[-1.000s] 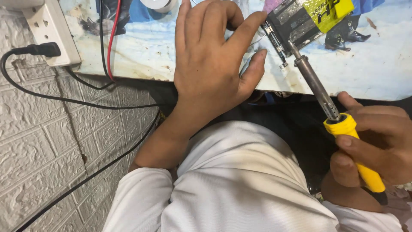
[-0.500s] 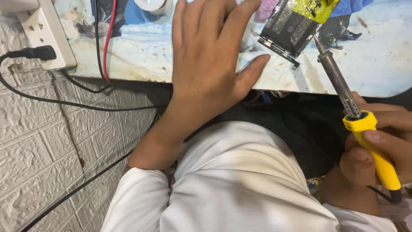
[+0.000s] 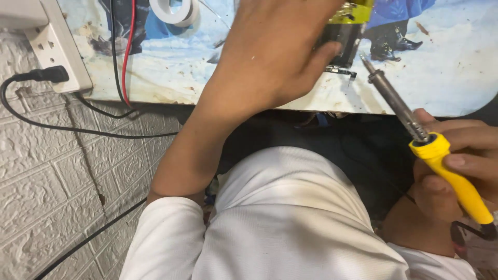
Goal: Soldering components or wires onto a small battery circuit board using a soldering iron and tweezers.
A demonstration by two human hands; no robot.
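My left hand [image 3: 275,57] reaches across the work board [image 3: 456,78] and rests over a dark electronic module with a yellow-green top [image 3: 345,31]. The thumb presses on the module's near side, and the fingers are cut off by the frame's top edge. My right hand [image 3: 467,161] grips the yellow handle of a soldering iron [image 3: 446,166] at the lower right. The iron's metal shaft slants up and to the left. Its tip [image 3: 365,60] hangs just right of the module and does not touch it.
A white power strip [image 3: 52,46] with a black plug [image 3: 44,75] sits at the upper left. Red and black wires [image 3: 124,52] run over the board near a white tape roll [image 3: 176,10]. Below, a white brick-pattern surface [image 3: 52,186] carries black cables.
My left hand has slid up and to the right onto the module, with its thumb now on it. The soldering iron's tip has pulled back to the right, away from the module.
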